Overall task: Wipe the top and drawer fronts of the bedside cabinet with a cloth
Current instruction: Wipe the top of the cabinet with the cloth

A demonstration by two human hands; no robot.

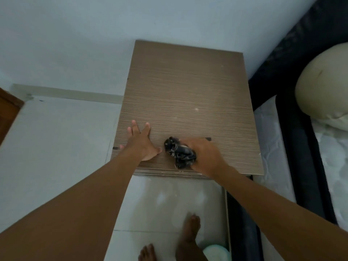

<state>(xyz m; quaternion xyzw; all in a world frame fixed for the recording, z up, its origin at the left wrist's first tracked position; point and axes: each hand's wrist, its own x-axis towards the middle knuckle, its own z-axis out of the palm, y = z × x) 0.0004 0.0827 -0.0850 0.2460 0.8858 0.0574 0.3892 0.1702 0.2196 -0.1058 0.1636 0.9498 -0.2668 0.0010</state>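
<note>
The bedside cabinet (184,87) has a brown wood-grain top and stands against the pale wall. A bunched dark cloth (178,153) lies on the top near its front edge, and my right hand (205,155) grips it and presses it down. My left hand (142,142) rests flat on the front left part of the top, fingers spread, just left of the cloth. The drawer fronts show only as a thin strip (169,174) below the front edge.
A bed with a dark frame (293,140), white mattress and a cream pillow (323,87) stands right of the cabinet. My bare feet (188,238) are on the pale tiled floor below. A pale round lid (216,253) lies by the right foot. A brown door edge (7,110) is far left.
</note>
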